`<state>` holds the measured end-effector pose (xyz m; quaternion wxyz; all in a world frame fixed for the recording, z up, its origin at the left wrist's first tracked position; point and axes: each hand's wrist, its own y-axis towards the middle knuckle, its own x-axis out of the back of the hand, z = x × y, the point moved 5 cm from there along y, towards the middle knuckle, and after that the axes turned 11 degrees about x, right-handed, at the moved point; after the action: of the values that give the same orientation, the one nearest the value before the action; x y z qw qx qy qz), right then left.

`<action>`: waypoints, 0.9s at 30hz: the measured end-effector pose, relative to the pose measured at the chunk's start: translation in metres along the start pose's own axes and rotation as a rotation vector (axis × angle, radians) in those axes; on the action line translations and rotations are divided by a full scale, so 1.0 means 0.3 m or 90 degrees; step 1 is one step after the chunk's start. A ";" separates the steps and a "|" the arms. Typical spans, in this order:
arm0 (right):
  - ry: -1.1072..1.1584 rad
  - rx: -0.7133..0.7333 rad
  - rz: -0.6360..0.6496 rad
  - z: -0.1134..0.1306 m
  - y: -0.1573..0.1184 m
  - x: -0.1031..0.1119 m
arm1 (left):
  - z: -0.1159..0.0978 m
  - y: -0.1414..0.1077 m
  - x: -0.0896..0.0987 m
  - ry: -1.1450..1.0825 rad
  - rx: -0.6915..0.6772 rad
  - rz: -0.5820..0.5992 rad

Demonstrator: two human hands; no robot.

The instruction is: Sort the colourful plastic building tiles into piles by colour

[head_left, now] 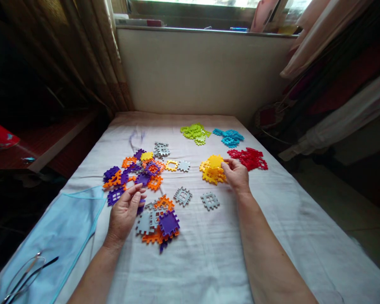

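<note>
My right hand [237, 174] pinches a yellow interlocking tile [215, 161] at the top of a small pile of yellow tiles [213, 176]. My left hand [124, 215] hovers low at the left with fingers loosely bent and apart, beside purple and orange tiles. A purple tile [141, 207] shows partly behind its thumb; whether they touch is unclear. In front lies a mixed heap with a solid purple tile [169, 223] on top, grey and orange ones beneath. Two grey window-shaped tiles, one left [183, 196] and one right [210, 201], lie apart between my hands.
Sorted piles of green tiles [195, 133], blue tiles [229, 137] and red tiles [249, 158] lie at the back right. Grey tiles [161, 149] sit farther left. Eyeglasses [27, 272] rest on a light blue cloth [61, 223]. A wall [205, 71] borders the bed's far edge.
</note>
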<state>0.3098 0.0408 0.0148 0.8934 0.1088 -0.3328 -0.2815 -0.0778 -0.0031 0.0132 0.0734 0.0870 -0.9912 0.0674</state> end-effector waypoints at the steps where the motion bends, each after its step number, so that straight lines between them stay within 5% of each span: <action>1: -0.015 -0.021 0.001 -0.026 0.003 0.006 | 0.005 0.003 0.003 0.004 0.001 -0.005; 7: -0.110 -0.106 0.009 -0.046 -0.011 0.023 | 0.009 0.013 0.035 0.056 -0.032 -0.064; 14: -0.234 -0.032 -0.020 0.051 -0.013 0.063 | 0.023 0.049 0.104 0.085 -0.101 -0.140; 17: -0.196 0.085 0.045 0.160 -0.031 -0.020 | 0.049 0.069 0.136 0.121 -0.125 -0.188; 22: -0.197 0.312 0.272 0.342 -0.070 -0.255 | 0.068 0.081 0.149 0.135 -0.133 -0.203; 27: -0.293 0.398 0.402 0.409 -0.059 -0.398 | 0.057 0.076 0.138 0.135 -0.118 -0.197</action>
<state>0.1477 0.0943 0.0369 0.7633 0.2003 -0.6062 0.0988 -0.1246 0.0099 0.0003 0.1942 0.2236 -0.9547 -0.0276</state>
